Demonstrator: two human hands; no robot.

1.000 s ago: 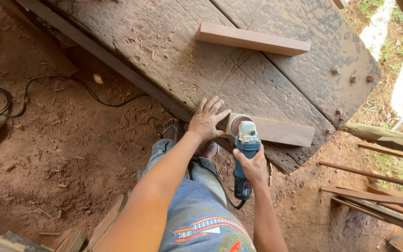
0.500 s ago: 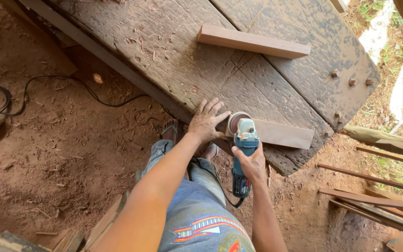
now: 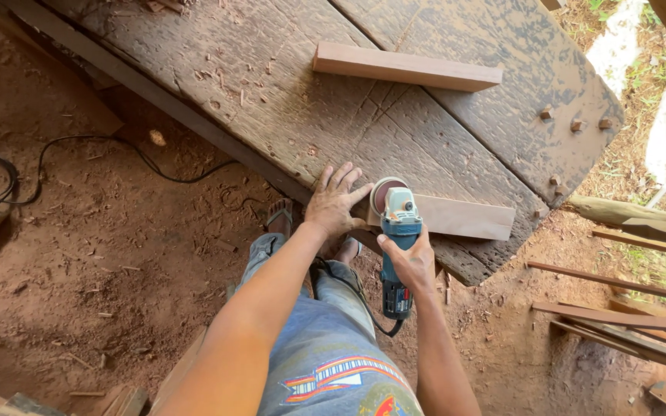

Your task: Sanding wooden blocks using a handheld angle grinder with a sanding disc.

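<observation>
Pressing down flat with fingers spread, the left hand [image 3: 336,203] is pinning the near end of a board [image 3: 456,217] to the bench [image 3: 287,85], thumb pointing toward the sanding disc [image 3: 380,194] just beside it. The right hand [image 3: 408,260] is wrapping its fingers around the body of a blue grinder [image 3: 398,254], thumb lying along the top, the tool's head tipping so the disc is meeting the board's end face; whether the disc is spinning cannot be told. The step in hand looks like sanding that end: the board is lying along the bench's near edge, its left end under the palm and its right end reaching toward the bench's rounded corner. By my judgement the next move is calling for a steady grip, with the left fingertips keeping clear of the disc, since thumb and disc are sitting very close. Both forearms are reaching forward and slightly inward from the body, the left one long and nearly straight, the right one bending at the wrist to angle the tool. The grinder's cord [image 3: 364,308] is looping down past the person's jeans. A second board [image 3: 406,68] is lying well apart farther up the bench, and loose slats [image 3: 618,316] are resting on the dirt at the right.
</observation>
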